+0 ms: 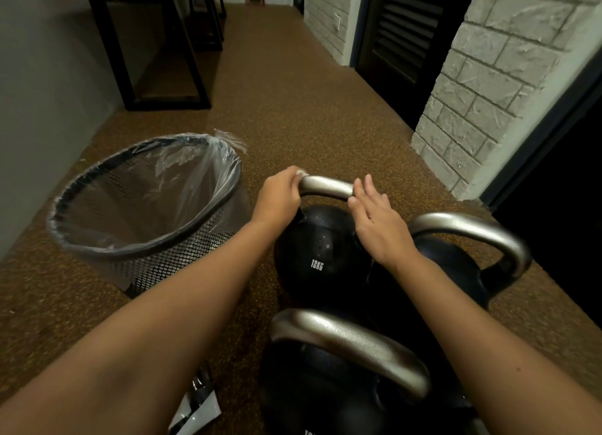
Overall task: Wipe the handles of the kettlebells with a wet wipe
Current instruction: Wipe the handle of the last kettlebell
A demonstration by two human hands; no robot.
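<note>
Gripping the left end of the far kettlebell's handle (325, 187), my left hand (280, 197) is clenched around the bar, with a pale scrap of wet wipe (299, 174) showing at the fingertips. My right hand (378, 226) rests flat and released against the handle's right end, fingers extended. This 12KG kettlebell (319, 249) stands on the brown floor (293, 109), just beside two others (462, 239) (345, 346). A lined mesh bin (143, 206) sits to its left.
</note>
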